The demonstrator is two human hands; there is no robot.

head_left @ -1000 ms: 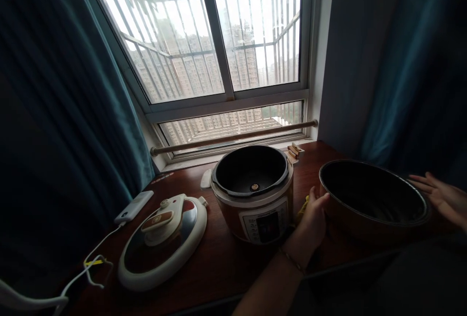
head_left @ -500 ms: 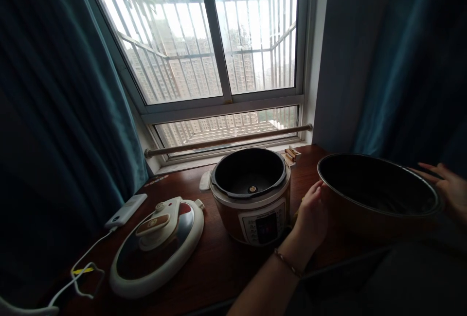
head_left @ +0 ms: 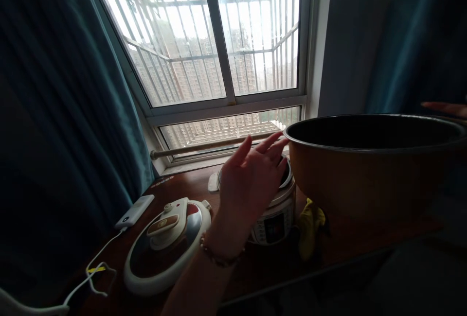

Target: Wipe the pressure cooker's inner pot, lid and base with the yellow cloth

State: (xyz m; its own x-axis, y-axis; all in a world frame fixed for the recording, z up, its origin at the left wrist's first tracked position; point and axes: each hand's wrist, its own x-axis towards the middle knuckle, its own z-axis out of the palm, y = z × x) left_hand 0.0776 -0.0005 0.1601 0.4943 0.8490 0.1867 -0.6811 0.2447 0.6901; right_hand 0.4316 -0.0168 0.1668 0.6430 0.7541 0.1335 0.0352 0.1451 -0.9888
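Note:
A big inner pot, dark inside and golden-brown outside, is held up above the table on the right. The fingertips of my left hand press against the left side of its rim, fingers stretched out. At the right edge of the view, my right hand is at the pot's far side, mostly cut off. Behind my left hand stands the electric pressure cooker without its lid, its opening largely hidden. Its round lid lies on the table to the left, handle upward.
A yellow cloth lies on the brown table right of the cooker. A white power bank with a white cable lies at the left. Behind are a rail, a barred window and blue curtains.
Both hands have raised the inner pot and brought it nearer to me. My left hand has moved up and left, now covering part of the cooker. The yellow cloth has come into view.

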